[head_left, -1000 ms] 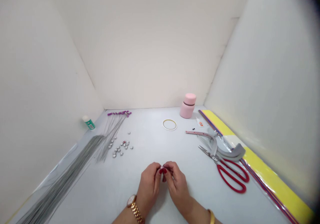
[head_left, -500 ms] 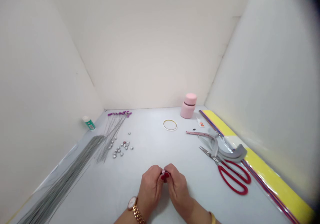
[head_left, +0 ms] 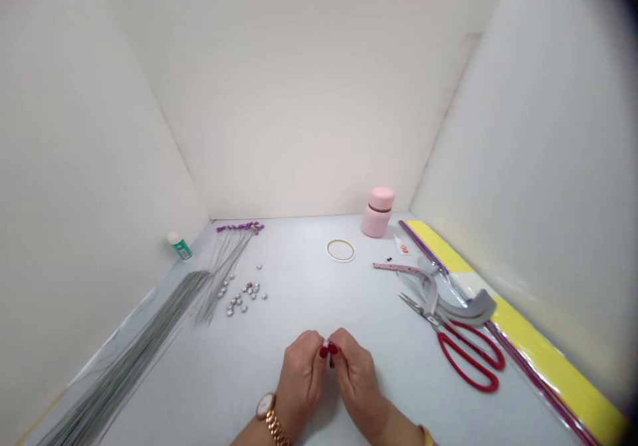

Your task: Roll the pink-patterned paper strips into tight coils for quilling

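Observation:
At the near middle of the table, my left hand (head_left: 302,368) and my right hand (head_left: 355,371) meet at the fingertips. Both pinch a small pinkish-white paper star (head_left: 325,344) between thumbs and forefingers; fingers cover most of it, so its exact shape is hard to make out. Left of the hands lie several small silver paper stars (head_left: 238,302), one of them reddish. Paper strips (head_left: 429,286), grey and pink-dotted, curl at the right, with red-handled scissors (head_left: 448,343) resting over them.
Long grey wires (head_left: 129,359) lie at the left, near purple-tipped wire stems (head_left: 234,246). A green-and-white glue stick (head_left: 180,246) is at the left edge. A tape roll (head_left: 341,251), pink flask (head_left: 377,213), small glue tube (head_left: 401,245) and yellow packaged sheets (head_left: 528,336) occupy the back and right.
The fingertips have shifted slightly around the small star, and both hands keep their pinch. The whole view has moved a little; the table's things stay put.

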The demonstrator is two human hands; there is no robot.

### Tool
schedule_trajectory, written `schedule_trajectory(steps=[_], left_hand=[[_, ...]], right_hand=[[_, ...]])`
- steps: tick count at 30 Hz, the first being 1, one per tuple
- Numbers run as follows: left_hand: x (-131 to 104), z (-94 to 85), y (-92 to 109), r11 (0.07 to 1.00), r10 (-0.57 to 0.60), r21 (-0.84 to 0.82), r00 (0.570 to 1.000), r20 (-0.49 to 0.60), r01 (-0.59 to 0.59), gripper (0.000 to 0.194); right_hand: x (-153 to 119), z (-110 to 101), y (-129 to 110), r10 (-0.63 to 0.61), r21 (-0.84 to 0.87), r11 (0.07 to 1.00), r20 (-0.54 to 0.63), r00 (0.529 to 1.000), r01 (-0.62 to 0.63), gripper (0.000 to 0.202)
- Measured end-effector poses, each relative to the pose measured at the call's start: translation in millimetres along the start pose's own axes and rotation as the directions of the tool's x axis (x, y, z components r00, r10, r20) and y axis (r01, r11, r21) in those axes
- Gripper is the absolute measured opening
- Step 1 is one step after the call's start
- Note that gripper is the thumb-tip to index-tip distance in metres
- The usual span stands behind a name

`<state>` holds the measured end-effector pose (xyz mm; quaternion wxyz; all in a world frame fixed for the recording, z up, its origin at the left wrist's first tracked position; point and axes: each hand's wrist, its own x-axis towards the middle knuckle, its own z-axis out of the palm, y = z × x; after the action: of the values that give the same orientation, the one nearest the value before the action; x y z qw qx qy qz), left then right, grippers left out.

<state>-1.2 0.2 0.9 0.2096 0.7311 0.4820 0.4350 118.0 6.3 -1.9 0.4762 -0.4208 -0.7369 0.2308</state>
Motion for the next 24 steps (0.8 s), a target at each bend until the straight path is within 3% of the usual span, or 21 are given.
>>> schedule_trajectory(steps=[6, 11, 20, 24], left_hand=[[-1.0, -1.4, 5.6, 1.0, -0.023, -0.008, 1.0, 0.008, 0.023, 0.027], [-1.0, 0.0, 6.0, 0.998, -0.052, -0.04, 0.999, 0.006, 0.052, 0.028], [-0.1, 1.7, 4.9, 0.997, -0.064, -0.044, 0.998, -0.02, 0.064, 0.029], [0.8, 2.2, 5.8, 0.993, -0.095, -0.077, 0.995, -0.012, 0.094, 0.03]], right_hand=[[-3.8, 3.2, -0.7, 0.151, 0.096, 0.983, 0.084, 0.985, -0.159, 0.024], [-5.3, 4.5, 0.4, 0.168, 0.128, 0.975, 0.122, 0.978, -0.183, 0.023], [-8.0, 8.9, 3.9, 0.163, 0.085, 0.983, -0.011, 0.987, -0.161, 0.026], [-8.0, 9.1, 6.9, 0.146, 0.075, 0.987, -0.019, 0.989, -0.145, 0.026]])
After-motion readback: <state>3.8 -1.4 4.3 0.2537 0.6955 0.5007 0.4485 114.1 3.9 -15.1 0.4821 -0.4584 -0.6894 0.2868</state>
